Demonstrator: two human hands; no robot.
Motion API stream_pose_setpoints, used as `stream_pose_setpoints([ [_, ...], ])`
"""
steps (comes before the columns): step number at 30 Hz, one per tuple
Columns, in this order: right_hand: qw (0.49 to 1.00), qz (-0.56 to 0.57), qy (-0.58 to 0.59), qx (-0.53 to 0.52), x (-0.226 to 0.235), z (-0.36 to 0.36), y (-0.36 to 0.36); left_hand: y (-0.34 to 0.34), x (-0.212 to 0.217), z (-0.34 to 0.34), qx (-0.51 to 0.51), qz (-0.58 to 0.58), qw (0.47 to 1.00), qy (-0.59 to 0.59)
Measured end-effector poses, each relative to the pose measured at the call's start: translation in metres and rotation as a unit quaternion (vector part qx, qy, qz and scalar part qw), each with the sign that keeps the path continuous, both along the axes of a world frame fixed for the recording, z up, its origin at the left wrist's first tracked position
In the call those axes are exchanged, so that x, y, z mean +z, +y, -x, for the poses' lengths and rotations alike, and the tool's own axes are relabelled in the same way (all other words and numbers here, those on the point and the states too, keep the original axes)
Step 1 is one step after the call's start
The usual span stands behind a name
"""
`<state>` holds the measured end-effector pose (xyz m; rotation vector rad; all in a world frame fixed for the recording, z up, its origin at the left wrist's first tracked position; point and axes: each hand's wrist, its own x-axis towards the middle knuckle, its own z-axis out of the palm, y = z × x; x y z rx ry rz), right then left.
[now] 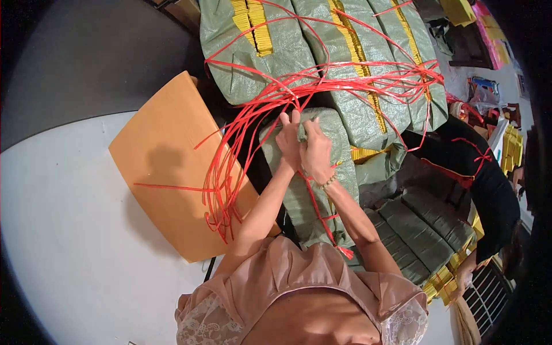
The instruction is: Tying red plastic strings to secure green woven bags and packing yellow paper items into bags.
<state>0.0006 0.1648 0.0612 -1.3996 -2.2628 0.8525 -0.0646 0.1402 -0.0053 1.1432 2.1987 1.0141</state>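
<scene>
In front of me lies a long green woven-plastic bundle (339,154), with red plastic twine (315,198) running along its length and crossed near the close end. My left hand (287,141) is closed at the bundle's far part, pinching a strand of red twine at the fingertips. Right beside it, my right hand (316,155) has its fingers curled against the green wrapping; what they grip is hidden. A beaded bracelet is on that wrist. A large loose hank of red twine (368,85) spreads just beyond both hands and trails down to the left.
Larger green bundles (371,118) with yellow stacks showing through their gaps stand beyond. An orange-brown board (167,167) leans at the left, under twine ends. More dark green bundles (417,230) lie at the right, near a person in black (494,190) bending over.
</scene>
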Motion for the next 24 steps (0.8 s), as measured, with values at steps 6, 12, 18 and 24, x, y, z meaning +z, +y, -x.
stream_pose_setpoints([
  [6, 0.994, -0.001, 0.020, 0.107, 0.001, -0.031, 0.022, 0.007, -0.004, -0.006, -0.012, 0.096, 0.991, 0.094],
  [12, 0.891, 0.389, 0.190, -0.134, -0.019, -0.045, 0.077, 0.009, 0.001, -0.004, -0.009, 0.104, 0.985, 0.136],
  [18, 0.959, 0.200, -0.166, 0.112, -0.031, 0.010, 0.102, 0.008, 0.002, -0.002, -0.009, 0.106, 0.990, 0.094],
  [24, 0.986, 0.002, -0.165, 0.031, -0.065, 0.000, 0.110, 0.006, 0.005, 0.003, -0.045, 0.114, 0.990, 0.063],
])
